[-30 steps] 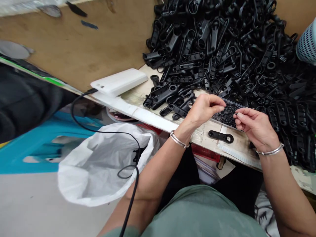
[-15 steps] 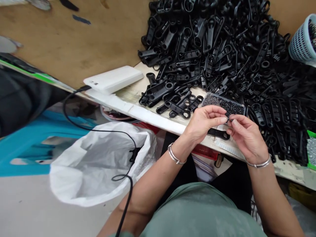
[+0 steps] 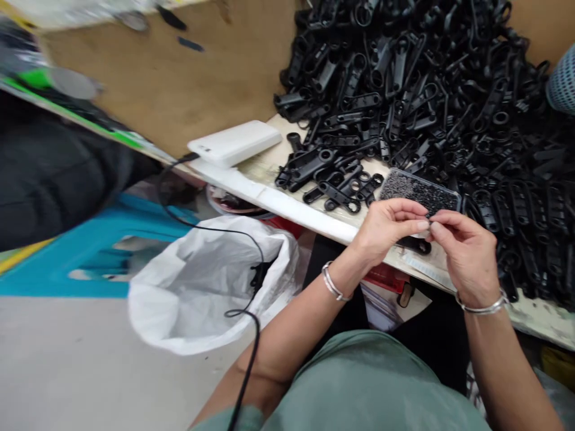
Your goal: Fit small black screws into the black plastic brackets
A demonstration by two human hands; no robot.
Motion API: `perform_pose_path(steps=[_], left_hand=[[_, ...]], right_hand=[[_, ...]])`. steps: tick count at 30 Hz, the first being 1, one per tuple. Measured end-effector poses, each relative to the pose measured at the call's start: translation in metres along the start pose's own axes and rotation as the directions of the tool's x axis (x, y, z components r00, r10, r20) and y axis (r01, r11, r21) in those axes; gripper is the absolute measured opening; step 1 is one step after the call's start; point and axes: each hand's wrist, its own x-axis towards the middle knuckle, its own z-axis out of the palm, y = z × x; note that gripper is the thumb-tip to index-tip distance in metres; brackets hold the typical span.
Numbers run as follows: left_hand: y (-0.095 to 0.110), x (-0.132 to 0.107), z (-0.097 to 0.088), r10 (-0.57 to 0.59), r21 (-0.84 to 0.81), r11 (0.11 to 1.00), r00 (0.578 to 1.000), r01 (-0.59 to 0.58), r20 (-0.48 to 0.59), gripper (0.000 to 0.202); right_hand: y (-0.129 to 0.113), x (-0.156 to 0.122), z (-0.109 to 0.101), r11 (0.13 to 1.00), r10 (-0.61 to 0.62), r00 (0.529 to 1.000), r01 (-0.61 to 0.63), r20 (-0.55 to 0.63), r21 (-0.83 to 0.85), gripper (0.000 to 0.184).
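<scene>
My left hand [image 3: 389,230] and my right hand [image 3: 465,254] meet fingertip to fingertip just in front of a small clear tray [image 3: 420,190] filled with tiny black parts. Both hands are pinched shut, and whatever sits between the fingertips is too small to make out. A single black plastic lever piece [image 3: 415,244] lies on the bench edge right under the hands, mostly hidden by them. A few more lever pieces [image 3: 341,185] lie spread to the left of the tray.
A huge heap of black plastic lever parts [image 3: 431,78] covers the bench behind. A white power bank [image 3: 233,143] with a black cable [image 3: 251,311] lies at left. A white plastic bag [image 3: 211,281] hangs open below the bench edge. A pale basket [image 3: 563,84] stands at far right.
My hands drew back from over the small tray toward the bench edge and came together fingertip to fingertip. The camera view shifted a little.
</scene>
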Motion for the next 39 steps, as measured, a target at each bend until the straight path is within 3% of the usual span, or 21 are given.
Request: perform_pose_path(steps=[5,12,21,24,26,28,31,33,35,39], left_hand=[[-0.01,-0.002,0.002,0.03,-0.04,0.999,0.999,-0.029,0.022,0.043],[-0.013,-0.004,0.0,0.062,0.0,0.998,0.998,-0.062,0.02,0.041],[-0.008,-0.004,-0.003,0.12,0.23,0.964,0.99,-0.134,0.072,0.03],[-0.003,-0.006,-0.004,0.148,0.359,0.914,0.979,-0.189,0.14,0.017],[0.004,-0.01,-0.007,0.19,0.538,0.799,0.961,-0.27,0.2,0.011],[0.011,-0.014,-0.012,0.238,0.742,0.562,0.931,-0.364,0.277,0.014],[0.014,-0.018,-0.023,0.192,0.885,0.156,0.892,-0.439,0.408,0.023],[0.009,-0.018,-0.029,0.118,0.895,-0.004,0.889,-0.446,0.443,0.018],[0.001,-0.019,-0.032,0.104,0.896,-0.064,0.89,-0.44,0.445,0.01],[-0.013,-0.025,-0.032,0.159,0.882,-0.027,0.869,-0.471,0.469,0.008]], right_hand=[[-0.006,-0.012,-0.003,0.941,-0.102,0.989,0.06,-0.109,-0.334,0.011],[-0.01,-0.022,-0.002,0.809,-0.321,0.946,0.295,0.038,-0.508,0.011],[-0.014,-0.014,-0.013,0.646,-0.348,0.909,0.41,0.23,-0.644,0.014],[-0.012,-0.012,-0.017,0.705,-0.295,0.934,0.356,0.203,-0.613,0.013],[-0.009,-0.012,-0.021,0.785,-0.217,0.965,0.263,0.148,-0.561,0.012],[-0.005,-0.014,-0.027,0.832,-0.135,0.986,0.165,0.095,-0.53,0.012],[0.004,-0.02,-0.036,0.825,-0.066,0.994,0.101,0.082,-0.556,0.014],[0.01,-0.023,-0.039,0.789,-0.067,0.992,0.12,0.109,-0.602,0.015],[0.014,-0.026,-0.039,0.748,-0.085,0.988,0.151,0.132,-0.647,0.016],[0.017,-0.028,-0.038,0.675,-0.13,0.977,0.212,0.169,-0.707,0.017]])
